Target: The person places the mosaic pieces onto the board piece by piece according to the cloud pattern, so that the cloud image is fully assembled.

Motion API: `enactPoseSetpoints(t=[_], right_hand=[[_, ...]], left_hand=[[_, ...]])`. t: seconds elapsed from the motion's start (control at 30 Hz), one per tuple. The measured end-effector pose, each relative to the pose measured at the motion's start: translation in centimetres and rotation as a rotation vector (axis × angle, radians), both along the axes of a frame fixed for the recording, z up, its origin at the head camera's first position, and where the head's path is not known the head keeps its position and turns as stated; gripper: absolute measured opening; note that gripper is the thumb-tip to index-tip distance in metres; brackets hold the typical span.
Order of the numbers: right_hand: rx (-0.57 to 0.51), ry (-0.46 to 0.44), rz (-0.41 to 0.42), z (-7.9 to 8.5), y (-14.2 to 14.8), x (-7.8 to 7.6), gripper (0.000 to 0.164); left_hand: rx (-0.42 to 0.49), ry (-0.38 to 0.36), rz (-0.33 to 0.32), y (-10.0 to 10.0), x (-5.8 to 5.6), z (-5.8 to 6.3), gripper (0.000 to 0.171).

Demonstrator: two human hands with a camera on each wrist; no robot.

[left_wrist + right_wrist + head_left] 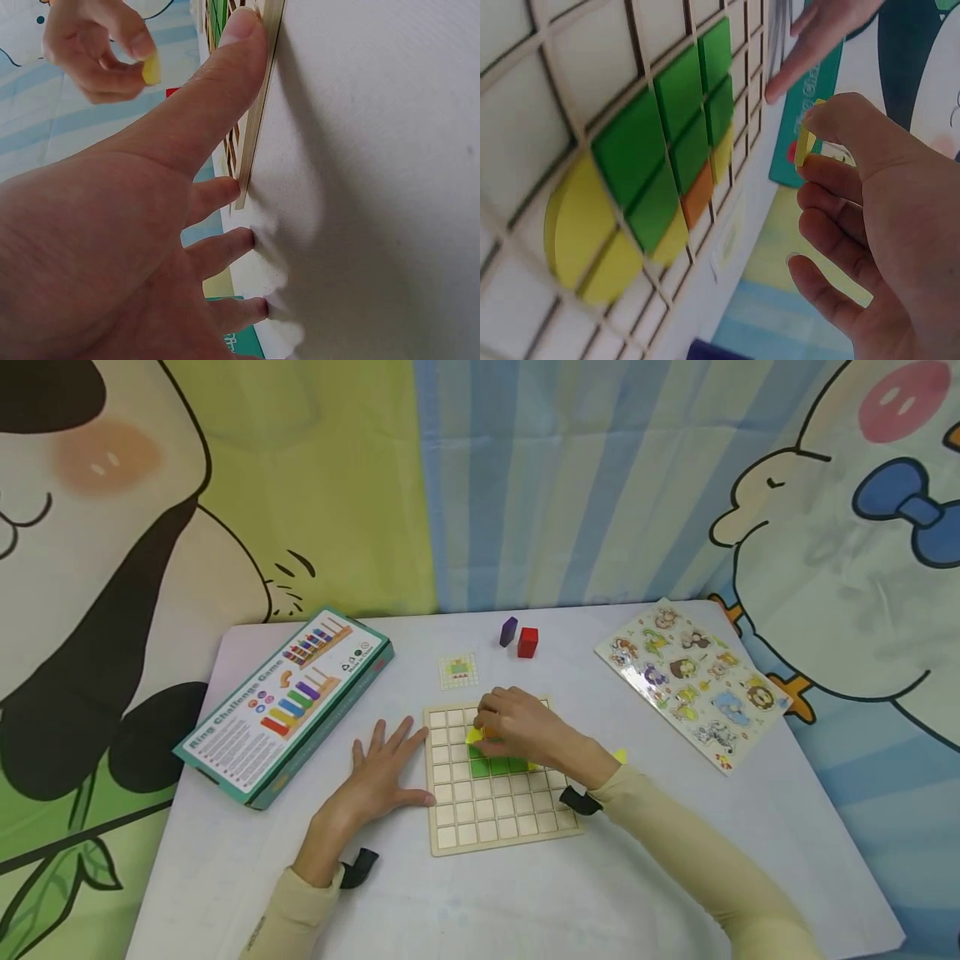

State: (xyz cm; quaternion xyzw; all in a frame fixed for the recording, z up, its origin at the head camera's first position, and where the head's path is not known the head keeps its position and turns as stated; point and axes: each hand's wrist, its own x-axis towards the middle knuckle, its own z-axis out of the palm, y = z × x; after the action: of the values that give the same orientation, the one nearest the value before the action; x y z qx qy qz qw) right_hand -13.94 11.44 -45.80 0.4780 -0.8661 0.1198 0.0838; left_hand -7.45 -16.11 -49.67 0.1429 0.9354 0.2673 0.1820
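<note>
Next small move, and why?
Probably have the right hand lower its pinched yellow piece into an open cell beside the green tiles. The wrist views show the piece held clear of the board, open cells border the tiles, and the left hand touches the board's edge. Which cell, I can't tell.

A play corner, maybe at home or school; I can't tell which.
A bright cartoon cloth [502, 485] hangs behind a white table [465, 910] with a game box [288, 706], an animal picture board [690, 681], a wooden grid board [487, 810] and 2 little blocks [528, 643].
</note>
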Motion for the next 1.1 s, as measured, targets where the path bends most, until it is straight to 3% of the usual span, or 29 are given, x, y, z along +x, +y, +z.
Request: enactPoseSetpoints(t=[0.4, 0.9, 1.1], right_hand=[[0.115, -0.109, -0.011, -2.2, -2.4, 0.6, 0.025], [0.163, -0.156, -0.047, -2.0, -2.5, 1.0, 0.025], [0.135, -0.143, -0.035, -1.7, -2.0, 1.0, 0.024]], left_hand=[[0.003, 0.015, -0.004, 0.1, 0.1, 0.3, 0.109], [0.016, 0.014, 0.002, 0.1, 0.1, 0.3, 0.109], [0.014, 0.008, 0.001, 0.0, 0.0, 0.2, 0.110]])
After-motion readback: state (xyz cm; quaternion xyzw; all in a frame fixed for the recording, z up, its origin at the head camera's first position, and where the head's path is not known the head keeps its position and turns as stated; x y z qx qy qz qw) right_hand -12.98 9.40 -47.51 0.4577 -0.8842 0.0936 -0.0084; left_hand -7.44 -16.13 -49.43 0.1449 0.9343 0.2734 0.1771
